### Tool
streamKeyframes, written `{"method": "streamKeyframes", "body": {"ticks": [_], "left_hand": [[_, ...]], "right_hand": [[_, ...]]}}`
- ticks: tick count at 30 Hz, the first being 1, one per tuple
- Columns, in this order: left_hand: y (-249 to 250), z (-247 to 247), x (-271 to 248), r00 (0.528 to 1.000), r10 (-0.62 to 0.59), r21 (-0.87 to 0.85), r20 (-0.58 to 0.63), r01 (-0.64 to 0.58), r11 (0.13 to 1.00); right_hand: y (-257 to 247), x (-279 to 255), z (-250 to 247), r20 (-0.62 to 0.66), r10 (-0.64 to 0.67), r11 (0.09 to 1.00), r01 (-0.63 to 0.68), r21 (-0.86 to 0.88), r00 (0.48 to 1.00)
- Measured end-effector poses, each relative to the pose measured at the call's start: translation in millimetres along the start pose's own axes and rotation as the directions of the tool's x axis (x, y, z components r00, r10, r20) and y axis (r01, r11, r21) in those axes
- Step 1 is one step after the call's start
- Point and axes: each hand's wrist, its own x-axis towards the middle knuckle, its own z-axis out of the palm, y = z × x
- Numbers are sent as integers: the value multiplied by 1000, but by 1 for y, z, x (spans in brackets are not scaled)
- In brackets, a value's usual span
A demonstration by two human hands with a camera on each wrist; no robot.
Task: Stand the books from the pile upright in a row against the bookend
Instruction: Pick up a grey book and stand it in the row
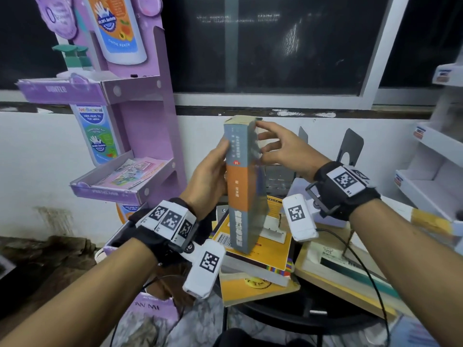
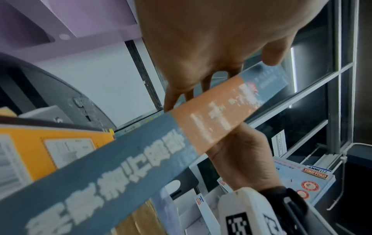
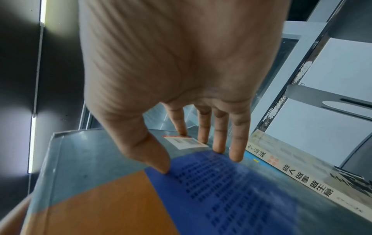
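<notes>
A thick grey and orange book (image 1: pixel 241 186) is held upright in the air above the pile, spine toward me. My left hand (image 1: pixel 211 171) grips its left side, thumb on the spine (image 2: pixel 141 151) and fingers behind it. My right hand (image 1: pixel 280 146) lies with straight, spread fingers against the right cover (image 3: pixel 100 198), fingertips (image 3: pixel 235 155) touching it. Below lies the pile of yellow books (image 1: pixel 258 261). A dark metal bookend (image 1: pixel 350 146) stands at the back right, and a second, smaller one (image 1: pixel 303 134) shows behind my right hand. A cream-spined book (image 3: pixel 292 173) lies beside the held one.
A purple cardboard display stand (image 1: pixel 147 126) rises close on the left. White shelving (image 1: pixel 431 176) stands at the right. Another flat book (image 1: pixel 345 269) lies at the right of the round black table (image 1: pixel 308 314). A black cable (image 1: pixel 370 279) crosses it. A window is behind.
</notes>
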Motion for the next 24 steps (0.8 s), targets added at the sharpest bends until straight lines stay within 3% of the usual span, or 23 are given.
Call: {"method": "streamKeyframes", "body": {"ticks": [8, 13, 19, 22, 24], "left_hand": [[-7, 14, 3, 986, 160, 157, 52, -166, 974], [-3, 15, 12, 989, 148, 248, 17, -148, 958], [-3, 22, 21, 988, 145, 305, -53, -122, 945], [-3, 33, 27, 976, 174, 327, -133, -122, 937], [-5, 35, 31, 973, 169, 352, -155, -105, 930]], "right_hand": [[2, -21, -19, 87, 16, 979, -33, 202, 996], [-5, -22, -26, 16, 0, 979, -4, 202, 1000], [-15, -25, -29, -38, 70, 942, -53, 333, 997], [-18, -29, -33, -29, 83, 911, -64, 407, 996], [-20, -31, -32, -5, 56, 931, -50, 362, 998]]}}
